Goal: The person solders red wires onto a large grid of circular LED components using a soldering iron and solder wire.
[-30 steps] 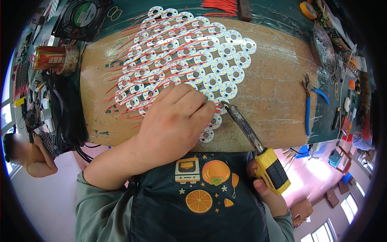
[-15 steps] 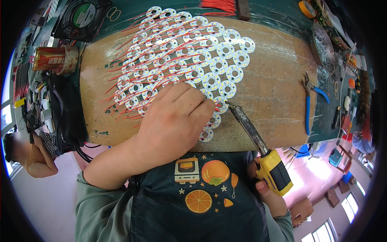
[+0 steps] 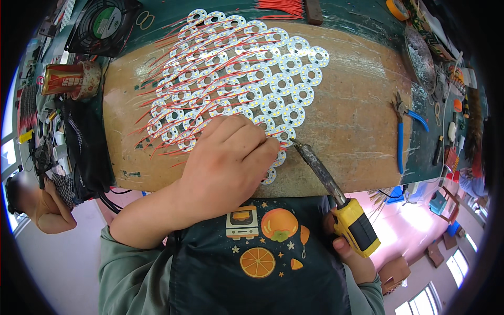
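Round white LED boards (image 3: 273, 105) lie in slanting rows, touching one another, with thin red wires (image 3: 210, 73) running leftward from many of them. My left hand (image 3: 223, 163) reaches over the lower rows, thumb and fingers pinched on a red wire that mostly hides under the fingertips. These fingertips are beside a board (image 3: 284, 135) near the lower right of the group. My right hand (image 3: 357, 264) is wrapped round the yellow and black handle of a soldering iron (image 3: 325, 176). The iron's dark tip points up and left, by that same board's right edge.
Under the boards is a worn brown work board (image 3: 362, 115). Blue-handled pliers (image 3: 401, 139) lie at its right edge. A black fan (image 3: 105, 23), a can (image 3: 63, 79) and a bundle of red wires (image 3: 281, 6) stand or lie around it. Another person (image 3: 50, 205) is at far left.
The iron's tip has shifted slightly down beside the board. Red wire ends that showed at my left fingertips are now mostly hidden. The left hand keeps nearly the same place.
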The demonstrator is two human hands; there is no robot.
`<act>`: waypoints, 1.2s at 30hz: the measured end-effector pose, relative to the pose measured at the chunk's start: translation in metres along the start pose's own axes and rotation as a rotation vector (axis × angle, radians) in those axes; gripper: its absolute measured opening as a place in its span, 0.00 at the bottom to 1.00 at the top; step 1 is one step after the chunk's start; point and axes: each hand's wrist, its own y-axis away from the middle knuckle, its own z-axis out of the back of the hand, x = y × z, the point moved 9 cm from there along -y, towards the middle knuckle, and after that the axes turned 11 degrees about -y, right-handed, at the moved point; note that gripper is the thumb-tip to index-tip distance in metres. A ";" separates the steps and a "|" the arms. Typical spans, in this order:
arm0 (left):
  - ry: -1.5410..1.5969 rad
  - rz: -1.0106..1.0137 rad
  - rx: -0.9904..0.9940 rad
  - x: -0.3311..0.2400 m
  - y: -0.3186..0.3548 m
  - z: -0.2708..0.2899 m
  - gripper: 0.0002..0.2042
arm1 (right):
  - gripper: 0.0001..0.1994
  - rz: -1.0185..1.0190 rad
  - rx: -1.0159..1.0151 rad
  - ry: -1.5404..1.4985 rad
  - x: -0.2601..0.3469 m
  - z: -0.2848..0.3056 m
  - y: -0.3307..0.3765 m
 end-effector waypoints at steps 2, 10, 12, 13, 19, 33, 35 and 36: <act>-0.002 0.000 -0.011 0.000 0.001 -0.001 0.15 | 0.24 -0.006 -0.004 -0.004 0.004 0.000 -0.003; -0.001 -0.001 -0.003 0.000 0.000 -0.002 0.15 | 0.24 0.003 -0.001 0.014 -0.001 0.000 0.001; 0.002 0.001 -0.001 0.000 0.000 -0.002 0.15 | 0.24 0.000 -0.014 -0.036 0.000 0.000 -0.001; 0.007 0.000 -0.003 0.000 0.001 -0.002 0.15 | 0.24 0.000 -0.014 -0.036 0.000 0.001 -0.001; 0.041 0.009 -0.010 0.002 0.002 -0.001 0.15 | 0.24 -0.034 -0.016 -0.081 -0.001 0.000 -0.001; 0.010 0.005 0.017 -0.001 -0.001 -0.003 0.14 | 0.27 -0.066 0.067 0.010 -0.004 -0.003 -0.004; 0.007 0.005 0.012 -0.001 -0.002 -0.003 0.14 | 0.27 -0.062 0.051 0.034 -0.004 -0.003 -0.003; 0.007 0.005 0.012 -0.001 -0.002 -0.003 0.14 | 0.27 -0.057 0.033 0.058 -0.004 -0.002 -0.002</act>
